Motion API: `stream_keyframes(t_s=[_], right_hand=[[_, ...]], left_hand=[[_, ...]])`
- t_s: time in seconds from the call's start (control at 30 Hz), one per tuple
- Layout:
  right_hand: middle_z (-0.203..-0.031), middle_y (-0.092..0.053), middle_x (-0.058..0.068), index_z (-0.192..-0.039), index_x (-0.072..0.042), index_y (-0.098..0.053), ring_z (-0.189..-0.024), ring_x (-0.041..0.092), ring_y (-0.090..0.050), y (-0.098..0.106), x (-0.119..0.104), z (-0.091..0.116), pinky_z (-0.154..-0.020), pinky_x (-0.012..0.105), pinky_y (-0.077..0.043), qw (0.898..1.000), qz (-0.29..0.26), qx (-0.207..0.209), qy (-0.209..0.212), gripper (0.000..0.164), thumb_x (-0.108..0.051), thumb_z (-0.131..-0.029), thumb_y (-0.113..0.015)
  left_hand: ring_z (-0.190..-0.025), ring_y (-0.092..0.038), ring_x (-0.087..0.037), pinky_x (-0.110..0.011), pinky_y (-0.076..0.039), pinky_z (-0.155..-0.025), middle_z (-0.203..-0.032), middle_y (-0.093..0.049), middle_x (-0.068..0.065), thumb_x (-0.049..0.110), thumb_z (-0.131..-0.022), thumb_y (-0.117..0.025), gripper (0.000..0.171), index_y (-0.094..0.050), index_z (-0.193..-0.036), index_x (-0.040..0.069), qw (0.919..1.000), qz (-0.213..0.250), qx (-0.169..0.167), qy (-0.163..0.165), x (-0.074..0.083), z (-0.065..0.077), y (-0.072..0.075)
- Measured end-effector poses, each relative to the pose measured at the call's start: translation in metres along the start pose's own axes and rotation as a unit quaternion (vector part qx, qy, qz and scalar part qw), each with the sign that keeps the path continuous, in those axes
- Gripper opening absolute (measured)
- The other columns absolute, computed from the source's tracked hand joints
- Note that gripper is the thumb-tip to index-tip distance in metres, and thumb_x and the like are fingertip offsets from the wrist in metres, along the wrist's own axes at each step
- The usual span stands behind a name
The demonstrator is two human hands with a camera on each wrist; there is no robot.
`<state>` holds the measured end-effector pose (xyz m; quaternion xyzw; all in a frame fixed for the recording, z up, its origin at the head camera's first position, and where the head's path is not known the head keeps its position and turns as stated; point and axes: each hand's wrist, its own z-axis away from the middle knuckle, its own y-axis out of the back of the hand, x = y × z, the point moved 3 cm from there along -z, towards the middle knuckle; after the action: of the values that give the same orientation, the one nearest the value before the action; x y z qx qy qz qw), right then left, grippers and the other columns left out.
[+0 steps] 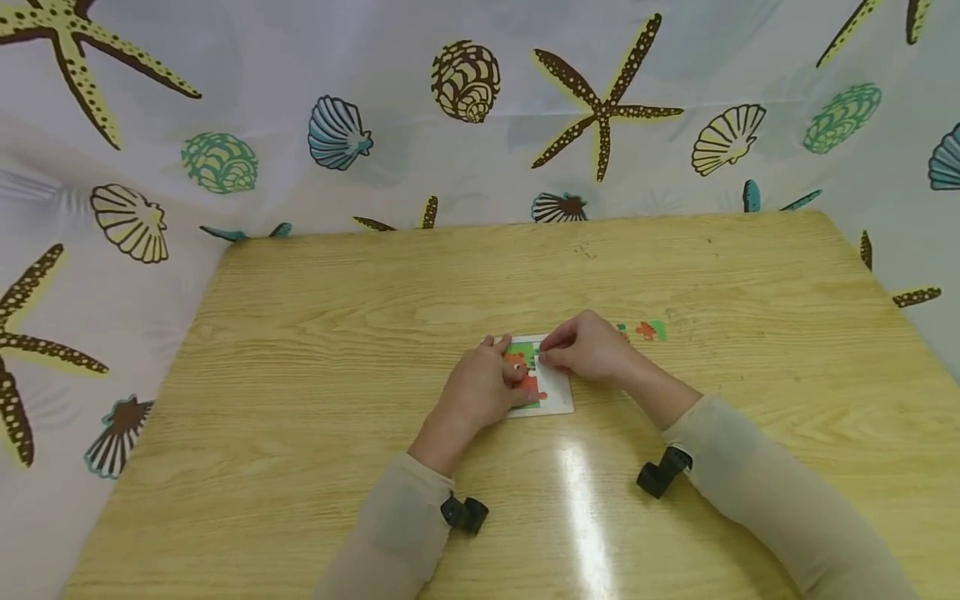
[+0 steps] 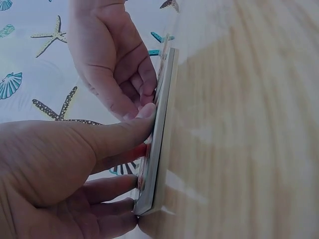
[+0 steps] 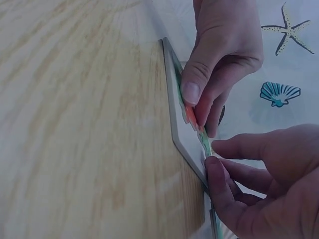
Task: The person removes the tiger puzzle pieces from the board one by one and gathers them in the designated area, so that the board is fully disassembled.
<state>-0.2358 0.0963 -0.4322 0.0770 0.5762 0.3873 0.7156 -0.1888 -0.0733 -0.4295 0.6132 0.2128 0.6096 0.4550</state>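
A small white puzzle tray lies flat on the table, its left part filled with joined orange and green jigsaw pieces that show part of an animal with an eye. Fingers of my left hand rest spread over those pieces and the tray's left side, pressing from above. My right hand is at the tray's upper edge, thumb and forefinger pinching a small green puzzle piece beside the joined ones. The fingertips hide most of that piece. In the left wrist view the tray appears edge-on.
Loose orange and green puzzle pieces lie on the wooden table just beyond my right hand, partly hidden by it. A white cloth printed with shells and starfish hangs behind the table and at its sides.
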Motion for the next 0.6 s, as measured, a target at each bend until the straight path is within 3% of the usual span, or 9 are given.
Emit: stream_keyframes(t_s=[0.2,0.37,0.6], right_hand=[[-0.094,-0.076,0.006,-0.106,-0.004,-0.08,-0.082,0.015,-0.064,-0.004,-0.003,-0.001,-0.07,0.025,-0.05,0.999,0.038,0.02,0.008,0.018,-0.016,-0.094,-0.077],[-0.092,-0.075,0.008,-0.102,-0.001,-0.078,-0.08,0.017,-0.064,-0.009,-0.014,-0.003,-0.068,0.026,-0.051,0.998,0.048,0.026,0.016,0.017,-0.015,-0.093,-0.079],[-0.088,-0.073,0.01,-0.106,0.006,-0.075,-0.073,0.016,-0.064,-0.015,-0.023,0.002,-0.063,0.026,-0.053,0.991,0.122,0.054,0.029,0.022,-0.012,-0.093,-0.078]], left_hand=[[-0.151,-0.035,-0.043,-0.049,-0.041,-0.117,-0.158,-0.044,-0.019,0.033,-0.088,-0.085,0.037,-0.082,-0.115,0.009,1.0,0.003,-0.001,0.008,-0.001,0.0,0.0],[-0.15,-0.036,-0.044,-0.051,-0.041,-0.117,-0.158,-0.045,-0.019,0.032,-0.087,-0.086,0.035,-0.082,-0.112,0.008,0.9999,0.001,0.003,0.01,-0.003,0.001,0.002],[-0.15,-0.035,-0.044,-0.053,-0.038,-0.119,-0.158,-0.044,-0.02,0.031,-0.088,-0.086,0.036,-0.081,-0.117,0.009,0.9998,0.022,0.0,0.001,-0.001,0.001,0.001]])
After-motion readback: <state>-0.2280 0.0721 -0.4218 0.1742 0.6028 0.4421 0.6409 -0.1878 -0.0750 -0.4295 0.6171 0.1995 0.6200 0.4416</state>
